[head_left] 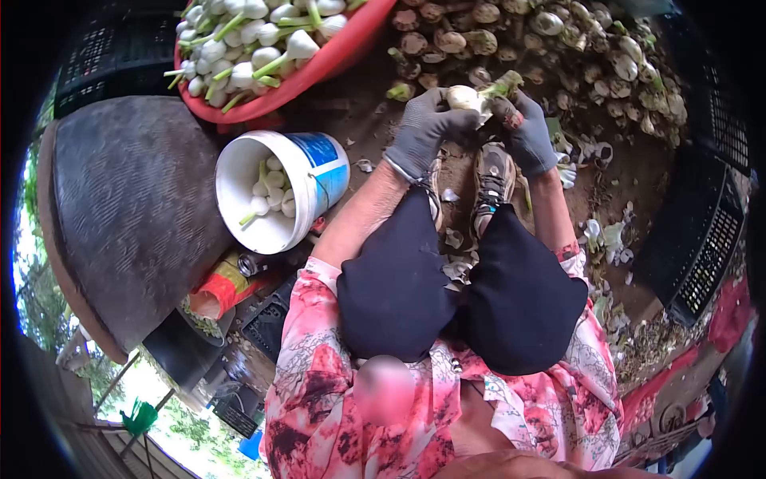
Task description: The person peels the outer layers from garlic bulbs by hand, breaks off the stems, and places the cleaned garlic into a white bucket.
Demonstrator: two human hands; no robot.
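Note:
A garlic bulb [462, 98], white with a thick greenish stem, is held between my two grey-gloved hands, above my shoes. My left hand [427, 132] is closed around the bulb's left side, thumb pointing to the right. Fingers of my right hand [528, 137] are closed at the stem side, where loose pale skin hangs below the bulb; a reddish patch shows on that glove. Just beyond both hands lies a heap of unpeeled, brownish garlic [550, 60].
A red tub [319, 77] full of white garlic stands at upper left. Nearer is a white bucket [231, 191] holding several bulbs. A large dark vessel [132, 207] is at far left, black crates [706, 255] at right. Peeled skins [610, 239] litter the ground.

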